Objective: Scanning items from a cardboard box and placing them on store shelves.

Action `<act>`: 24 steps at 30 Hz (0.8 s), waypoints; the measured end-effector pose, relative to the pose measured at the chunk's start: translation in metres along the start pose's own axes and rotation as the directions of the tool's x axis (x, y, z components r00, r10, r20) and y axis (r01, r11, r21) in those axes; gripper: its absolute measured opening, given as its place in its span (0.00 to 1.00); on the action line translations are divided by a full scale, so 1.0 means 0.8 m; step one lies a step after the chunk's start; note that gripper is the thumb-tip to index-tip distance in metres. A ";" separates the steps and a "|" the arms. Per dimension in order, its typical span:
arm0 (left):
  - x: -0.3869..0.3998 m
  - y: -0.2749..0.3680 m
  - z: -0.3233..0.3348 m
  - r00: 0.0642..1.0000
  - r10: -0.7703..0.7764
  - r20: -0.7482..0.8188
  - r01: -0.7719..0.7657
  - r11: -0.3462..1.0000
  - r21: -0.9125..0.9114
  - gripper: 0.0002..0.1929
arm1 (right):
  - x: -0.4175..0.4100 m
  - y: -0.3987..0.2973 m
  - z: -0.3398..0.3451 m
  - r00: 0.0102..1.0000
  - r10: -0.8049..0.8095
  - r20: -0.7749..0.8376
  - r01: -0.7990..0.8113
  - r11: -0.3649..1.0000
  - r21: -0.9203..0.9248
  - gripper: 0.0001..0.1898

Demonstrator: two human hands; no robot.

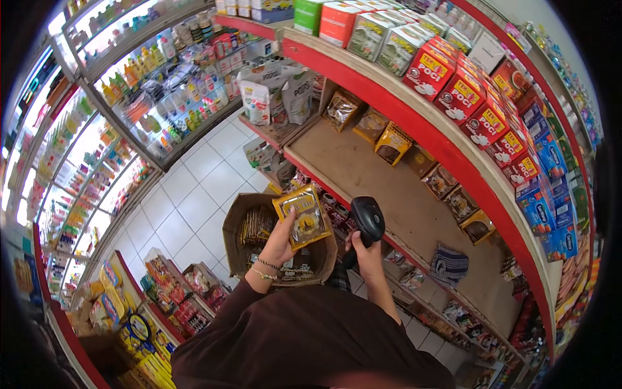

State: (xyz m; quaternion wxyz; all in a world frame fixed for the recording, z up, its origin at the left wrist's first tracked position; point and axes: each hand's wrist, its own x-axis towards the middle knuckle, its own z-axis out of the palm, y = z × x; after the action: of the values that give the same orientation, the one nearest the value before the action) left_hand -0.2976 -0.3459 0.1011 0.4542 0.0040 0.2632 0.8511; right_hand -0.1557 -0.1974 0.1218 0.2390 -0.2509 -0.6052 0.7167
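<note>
A yellow and brown coffee packet is held in my left hand, its printed front facing up, over a cardboard box. Inside the box, stacked packets stand on the left and darker packets lie lower down. My right hand grips the handle of a black handheld barcode scanner, held upright beside the box near the shelf edge. The scanner and the packet are apart.
On the brown shelf to the right, packets line the back and a folded striped cloth lies near the front. Tea boxes fill the red-edged shelf above. Glass display cabinets stand across the tiled floor; snack racks are at lower left.
</note>
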 end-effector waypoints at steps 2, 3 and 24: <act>-0.007 0.009 -0.006 0.999 0.034 0.022 -0.034 0.999 -0.019 0.27 | -0.011 0.003 -0.014 0.995 -0.005 0.104 0.012 0.998 -0.062 0.13; -0.013 0.013 -0.004 0.997 0.054 0.048 -0.052 0.998 -0.033 0.30 | -0.017 0.002 -0.016 0.982 -0.007 0.190 0.030 0.992 -0.119 0.12; -0.081 -0.013 0.033 0.988 0.016 0.154 -0.009 0.999 -0.045 0.36 | -0.067 0.013 0.053 0.861 -0.402 0.313 0.501 0.779 -0.377 0.20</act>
State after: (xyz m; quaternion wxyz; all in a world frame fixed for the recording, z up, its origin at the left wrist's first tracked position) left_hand -0.2451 -0.3798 0.1339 0.4677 0.0616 0.2084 0.8568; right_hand -0.1431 -0.2652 0.1209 0.2735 -0.0665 -0.8175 0.5025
